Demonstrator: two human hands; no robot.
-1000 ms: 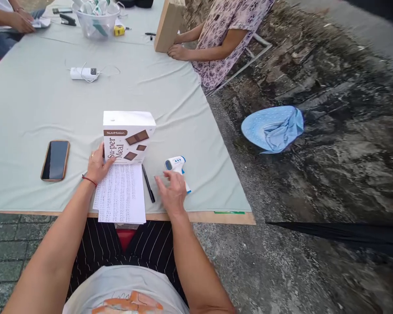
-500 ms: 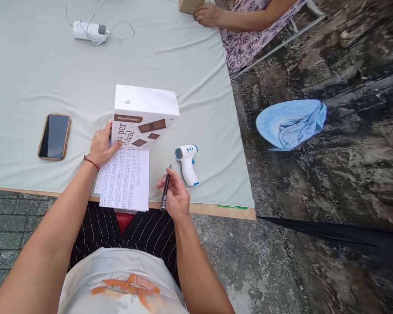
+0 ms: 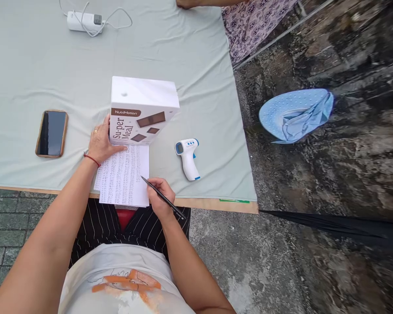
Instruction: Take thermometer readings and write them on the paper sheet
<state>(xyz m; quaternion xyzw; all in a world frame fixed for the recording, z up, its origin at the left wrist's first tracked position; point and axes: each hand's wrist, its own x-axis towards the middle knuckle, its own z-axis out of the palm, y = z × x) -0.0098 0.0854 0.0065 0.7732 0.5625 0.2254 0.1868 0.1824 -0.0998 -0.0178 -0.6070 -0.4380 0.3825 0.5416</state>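
Observation:
A white and brown NutriMotion "Su-per Meal" box (image 3: 144,92) stands upright on the cloth, at the far end of some printed sheets (image 3: 124,179). My left hand (image 3: 101,141) lies against the box's left side, its thumb stretched out over the paper just below the box front. The tips of its other fingers are partly hidden by the box. In my right hand (image 3: 161,196) is a slim black pen (image 3: 162,195), pinched in a writing grip. The pen's tip points at the right part of the sheets; whether it touches the paper I cannot tell.
A white infrared thermometer (image 3: 188,159) lies right of the papers, a phone (image 3: 52,133) to the left. Farther back is a white device with a cord (image 3: 85,22). Another person's hand (image 3: 188,3) rests at the far edge. A blue hat (image 3: 294,115) lies beyond the table's right edge.
My right hand has moved left over the papers and turned the pen, tip now toward the print. My left thumb has come off the box front onto the paper. The view has shifted slightly.

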